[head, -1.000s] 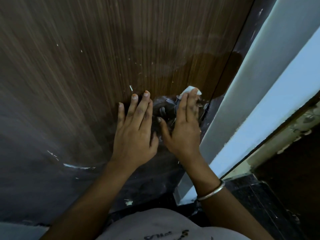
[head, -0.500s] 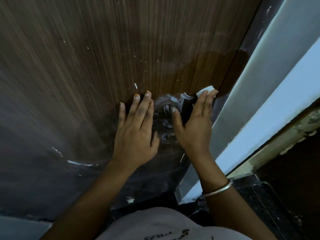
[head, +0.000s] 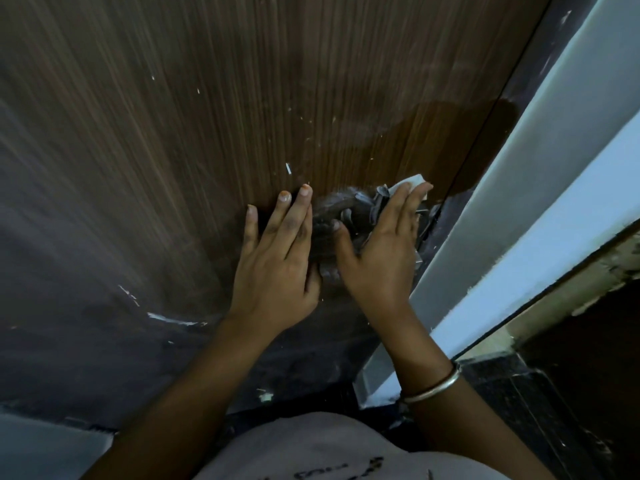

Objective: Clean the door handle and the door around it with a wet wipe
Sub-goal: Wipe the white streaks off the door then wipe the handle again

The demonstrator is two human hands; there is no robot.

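A dark brown wood-grain door (head: 180, 133) fills most of the view. Its metal door handle (head: 346, 211) sits between my two hands and is partly hidden by them. My left hand (head: 277, 265) lies flat on the door just left of the handle, fingers together, holding nothing. My right hand (head: 384, 254) presses a white wet wipe (head: 410, 181) flat against the door over the right part of the handle, near the door's edge. Only a corner of the wipe shows beyond my fingertips. A darker wet patch (head: 450, 133) spreads above the handle.
A pale door frame and wall (head: 540, 188) run diagonally right of the door edge. Dark tiled floor (head: 512, 403) lies at lower right. White scuffs (head: 169, 318) mark the door lower left. A metal bangle (head: 433, 386) circles my right wrist.
My right hand with the wipe slid right from over the handle toward the door edge, then a little back left. My left hand stayed put on the door.
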